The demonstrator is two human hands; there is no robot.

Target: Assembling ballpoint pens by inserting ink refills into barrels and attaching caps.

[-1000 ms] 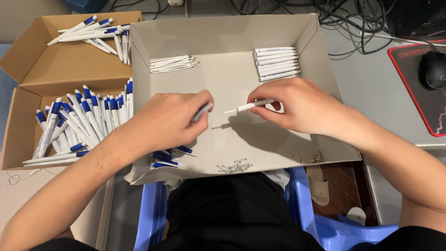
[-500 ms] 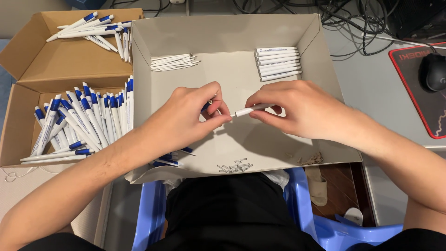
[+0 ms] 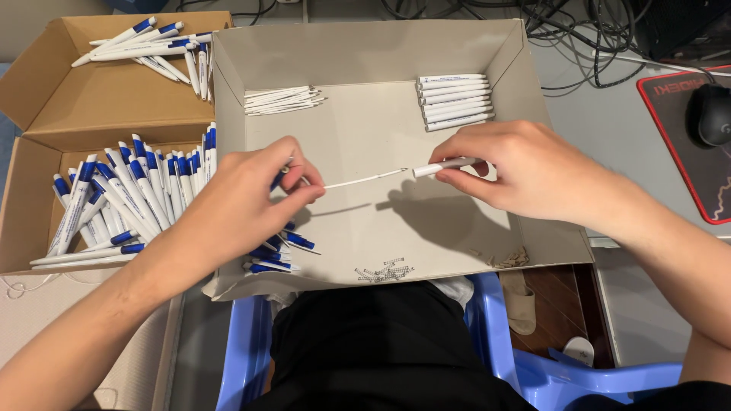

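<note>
My left hand (image 3: 244, 198) pinches the end of a thin white ink refill (image 3: 365, 180) that points right, together with a blue pen part hidden under the fingers. My right hand (image 3: 518, 167) holds a white pen barrel (image 3: 445, 166) whose open end faces the refill tip, a small gap between them. Both hands hover over the floor of a shallow grey cardboard tray (image 3: 365, 114). A pile of blue pen parts (image 3: 278, 251) lies under my left wrist.
In the tray, a row of thin refills (image 3: 283, 100) lies at the back left and stacked white barrels (image 3: 455, 99) at the back right. A brown box (image 3: 76, 114) on the left holds several blue-and-white pens (image 3: 122, 190). A mouse (image 3: 714, 114) sits at right.
My hands have drawn apart: the left pulled the refill out of the barrel toward the left, and the right hand keeps the barrel.
</note>
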